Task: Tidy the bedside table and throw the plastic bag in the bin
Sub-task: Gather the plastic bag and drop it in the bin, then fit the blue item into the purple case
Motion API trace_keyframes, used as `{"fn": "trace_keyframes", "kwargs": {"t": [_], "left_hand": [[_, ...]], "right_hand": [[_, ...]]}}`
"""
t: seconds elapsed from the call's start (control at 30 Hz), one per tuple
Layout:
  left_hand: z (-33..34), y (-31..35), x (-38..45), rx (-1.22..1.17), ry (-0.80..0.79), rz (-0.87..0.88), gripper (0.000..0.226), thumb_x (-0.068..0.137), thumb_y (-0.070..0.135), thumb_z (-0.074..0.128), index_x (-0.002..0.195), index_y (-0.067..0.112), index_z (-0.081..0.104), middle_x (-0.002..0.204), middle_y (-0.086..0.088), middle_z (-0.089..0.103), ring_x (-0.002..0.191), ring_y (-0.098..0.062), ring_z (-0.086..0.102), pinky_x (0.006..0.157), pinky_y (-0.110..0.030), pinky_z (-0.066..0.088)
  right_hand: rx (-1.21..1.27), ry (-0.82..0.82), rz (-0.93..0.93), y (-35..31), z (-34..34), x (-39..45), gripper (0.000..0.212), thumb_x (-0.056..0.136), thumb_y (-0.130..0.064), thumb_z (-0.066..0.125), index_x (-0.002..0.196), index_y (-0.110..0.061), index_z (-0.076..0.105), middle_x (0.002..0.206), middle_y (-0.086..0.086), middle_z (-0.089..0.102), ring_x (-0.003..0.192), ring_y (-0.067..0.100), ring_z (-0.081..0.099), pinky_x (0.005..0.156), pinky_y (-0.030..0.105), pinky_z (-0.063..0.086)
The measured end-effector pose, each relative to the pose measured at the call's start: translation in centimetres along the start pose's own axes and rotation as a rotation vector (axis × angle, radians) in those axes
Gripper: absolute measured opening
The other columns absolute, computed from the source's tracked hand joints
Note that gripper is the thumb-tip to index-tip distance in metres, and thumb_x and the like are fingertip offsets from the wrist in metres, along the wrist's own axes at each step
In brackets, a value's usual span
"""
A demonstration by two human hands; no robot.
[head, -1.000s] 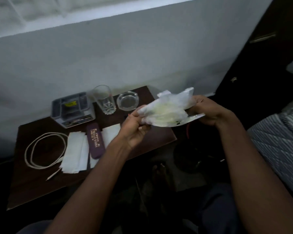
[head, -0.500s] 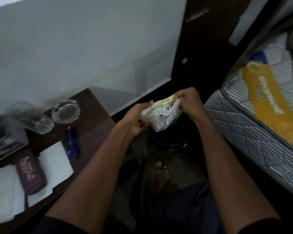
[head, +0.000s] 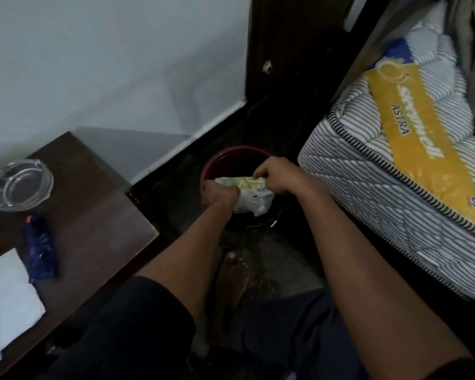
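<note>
both the left hand (head: 221, 193) and the right hand (head: 276, 175) pinch the plastic bag (head: 254, 198) closed, the bin (head: 232, 157) directly under them, so next they only must let go.

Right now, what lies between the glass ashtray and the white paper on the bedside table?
In the head view, a crumpled blue wrapper lies on the dark tabletop between the glass ashtray and the white paper, close to the paper's corner.

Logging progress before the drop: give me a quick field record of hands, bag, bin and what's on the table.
left hand: gripping bag
right hand: gripping bag
bag: crumpled, held over bin opening
bin: dark red, on floor between table and mattress
table: ashtray, blue wrapper, white paper
mattress: right of bin
</note>
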State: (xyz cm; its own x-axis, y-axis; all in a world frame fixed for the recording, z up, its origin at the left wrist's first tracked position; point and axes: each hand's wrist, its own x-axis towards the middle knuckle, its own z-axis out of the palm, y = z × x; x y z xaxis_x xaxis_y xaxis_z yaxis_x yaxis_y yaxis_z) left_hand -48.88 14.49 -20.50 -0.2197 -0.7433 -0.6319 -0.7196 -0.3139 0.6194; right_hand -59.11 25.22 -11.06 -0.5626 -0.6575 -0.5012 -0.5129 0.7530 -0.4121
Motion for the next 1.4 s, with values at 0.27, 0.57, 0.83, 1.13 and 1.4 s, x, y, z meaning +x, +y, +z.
{"fn": "trace_keyframes", "kwargs": {"t": [0.27, 0.57, 0.83, 1.13, 1.4], "left_hand": [[2.1, -2.3, 1.0, 0.136, -0.018, 0.037, 0.070, 0.084, 0.024, 0.076, 0.147, 0.014, 0.049, 0.145, -0.018, 0.056, 0.128, -0.040, 0.060, 0.108, -0.046, 0.053], [-1.4, -2.2, -1.5, 0.228, 0.056, 0.418, 0.031, 0.093, 0.014, 0.061, 0.118, 0.025, 0.076, 0.125, -0.001, 0.073, 0.111, -0.022, 0.069, 0.093, -0.033, 0.057], [-10.8, 1.5, -5.2, 0.081, 0.055, 0.386, 0.034, 0.093, 0.009, 0.059, 0.118, 0.019, 0.080, 0.125, -0.006, 0.076, 0.116, -0.026, 0.070, 0.104, -0.033, 0.055], [-23.5, -0.6, -9.0, 0.097, 0.214, 0.497, 0.035, 0.089, 0.009, 0.059, 0.112, 0.019, 0.083, 0.112, -0.010, 0.080, 0.108, -0.027, 0.073, 0.102, -0.034, 0.056], [-36.0, -6.6, -11.0, 0.023, 0.441, 0.414, 0.031, 0.085, 0.014, 0.062, 0.102, 0.026, 0.085, 0.100, -0.002, 0.083, 0.100, -0.023, 0.076, 0.089, -0.032, 0.060]], "right_hand": [[-0.122, -0.122, -0.019, -0.3, 3.5, 1.5, 0.049, 0.095, 0.005, 0.063, 0.136, -0.021, 0.072, 0.134, 0.011, 0.070, 0.113, 0.029, 0.070, 0.080, 0.034, 0.056], [-0.169, -0.042, -0.002, -2.1, 3.4, 1.8, 0.043, 0.098, -0.002, 0.065, 0.134, -0.024, 0.074, 0.135, 0.011, 0.070, 0.121, 0.029, 0.069, 0.095, 0.037, 0.058], [-0.151, 0.073, -0.005, -9.4, 2.8, -0.8, 0.037, 0.093, -0.004, 0.063, 0.127, -0.016, 0.074, 0.132, 0.015, 0.070, 0.120, 0.035, 0.068, 0.099, 0.044, 0.057], [-0.094, 0.178, -0.198, -20.9, 3.1, -6.7, 0.031, 0.088, -0.007, 0.067, 0.114, -0.016, 0.081, 0.117, 0.016, 0.077, 0.113, 0.035, 0.072, 0.094, 0.037, 0.058], [-0.074, 0.144, -0.412, -34.6, 9.8, -11.3, 0.023, 0.091, -0.015, 0.063, 0.108, -0.013, 0.078, 0.111, 0.019, 0.075, 0.108, 0.038, 0.071, 0.083, 0.037, 0.053]]}}
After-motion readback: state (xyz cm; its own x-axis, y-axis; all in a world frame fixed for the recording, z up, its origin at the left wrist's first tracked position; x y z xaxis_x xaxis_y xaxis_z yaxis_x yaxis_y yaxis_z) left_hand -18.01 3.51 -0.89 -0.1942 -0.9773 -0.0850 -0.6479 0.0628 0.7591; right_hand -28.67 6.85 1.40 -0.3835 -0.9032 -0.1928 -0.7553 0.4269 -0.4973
